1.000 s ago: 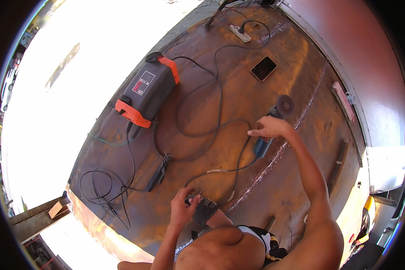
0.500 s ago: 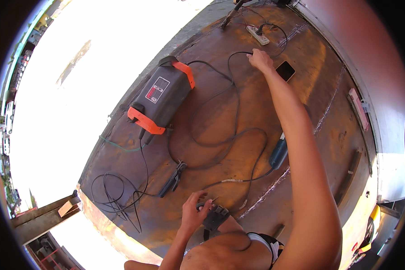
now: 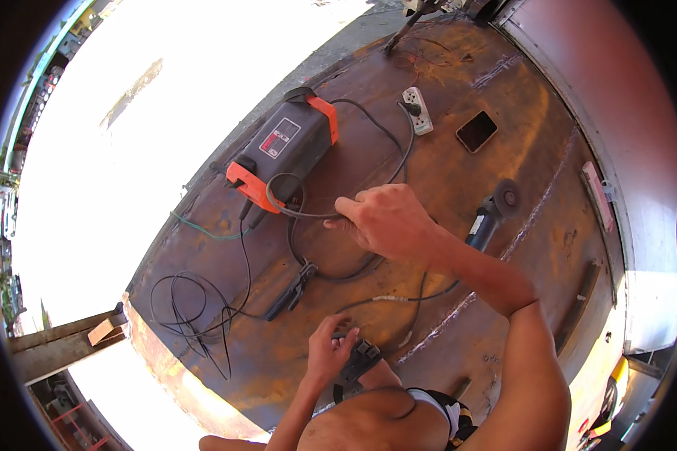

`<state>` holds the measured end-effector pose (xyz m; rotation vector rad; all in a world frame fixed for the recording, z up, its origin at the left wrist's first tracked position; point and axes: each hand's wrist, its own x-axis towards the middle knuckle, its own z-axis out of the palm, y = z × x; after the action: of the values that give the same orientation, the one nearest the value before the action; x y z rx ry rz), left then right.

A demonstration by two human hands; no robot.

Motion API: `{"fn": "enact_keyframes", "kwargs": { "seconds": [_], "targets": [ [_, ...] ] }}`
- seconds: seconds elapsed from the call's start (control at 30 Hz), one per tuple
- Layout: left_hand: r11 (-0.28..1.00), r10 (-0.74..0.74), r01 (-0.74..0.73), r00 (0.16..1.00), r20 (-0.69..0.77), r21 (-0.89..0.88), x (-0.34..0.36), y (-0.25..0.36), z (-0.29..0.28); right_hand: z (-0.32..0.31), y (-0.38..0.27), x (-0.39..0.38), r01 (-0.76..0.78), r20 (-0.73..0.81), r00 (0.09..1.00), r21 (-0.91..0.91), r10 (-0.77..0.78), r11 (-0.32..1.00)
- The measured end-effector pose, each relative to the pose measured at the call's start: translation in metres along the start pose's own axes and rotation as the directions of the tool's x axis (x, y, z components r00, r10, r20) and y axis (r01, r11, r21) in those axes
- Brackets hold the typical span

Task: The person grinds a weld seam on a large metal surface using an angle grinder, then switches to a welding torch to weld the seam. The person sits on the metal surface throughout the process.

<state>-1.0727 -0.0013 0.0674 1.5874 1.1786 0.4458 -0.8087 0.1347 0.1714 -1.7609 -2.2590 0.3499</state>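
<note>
My right hand (image 3: 387, 222) is closed around a black cable (image 3: 308, 216), which loops in front of the black and orange welding machine (image 3: 286, 146). A black cable also leads to a plug in the white power strip (image 3: 419, 111) beyond that hand. Low in the view, my left hand (image 3: 331, 349) has its fingers curled beside a black strapped item (image 3: 361, 359) by my leg; what it grips, if anything, is hidden. A dark clamp-like holder (image 3: 292, 292) lies on the rusty metal sheet (image 3: 278, 259), between my left hand and the machine.
An angle grinder (image 3: 489, 218) lies just right of my right forearm, and a phone (image 3: 477, 131) rests beyond it. Coiled thin cable (image 3: 195, 312) spreads on the left. A pink bar (image 3: 596, 197) lies by the right edge, and a metal wall (image 3: 602, 98) rises there.
My right hand has drawn the cable back from near the power strip to the machine's right side. The power strip has turned and slid nearer. My left hand has barely moved.
</note>
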Motion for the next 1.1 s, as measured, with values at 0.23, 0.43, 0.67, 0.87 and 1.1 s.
{"fn": "enact_keyframes", "kwargs": {
  "seconds": [0.23, 0.43, 0.67, 0.87, 1.1],
  "targets": [
    [0.998, 0.064, -0.065, 0.998, -0.013, -0.020, -0.003, 0.005, 0.009, 0.001, -0.045, -0.025, 0.297, 0.002, 0.934, 0.555, -0.358, 0.777],
    [0.996, 0.083, -0.084, 0.996, -0.027, -0.031, -0.008, -0.002, -0.001, -0.008, -0.004, -0.036, -0.019, -0.001, 1.000, 0.651, 0.026, 0.759],
    [0.985, 0.146, -0.146, 0.989, -0.002, 0.090, -0.016, -0.016, -0.048, 0.030, -0.042, -0.081, -0.236, 0.237, 0.963, 0.526, 0.126, 0.817],
    [0.968, 0.249, -0.247, 0.963, -0.103, 0.037, -0.041, -0.007, -0.103, 0.034, -0.142, -0.127, -0.103, 0.420, 0.906, 0.349, -0.057, 0.931],
    [0.945, 0.211, -0.262, 0.945, -0.250, -0.193, -0.079, -0.006, -0.144, -0.068, -0.207, -0.261, -0.327, 0.427, 0.844, -0.067, 0.323, 0.943]
  ]
}}
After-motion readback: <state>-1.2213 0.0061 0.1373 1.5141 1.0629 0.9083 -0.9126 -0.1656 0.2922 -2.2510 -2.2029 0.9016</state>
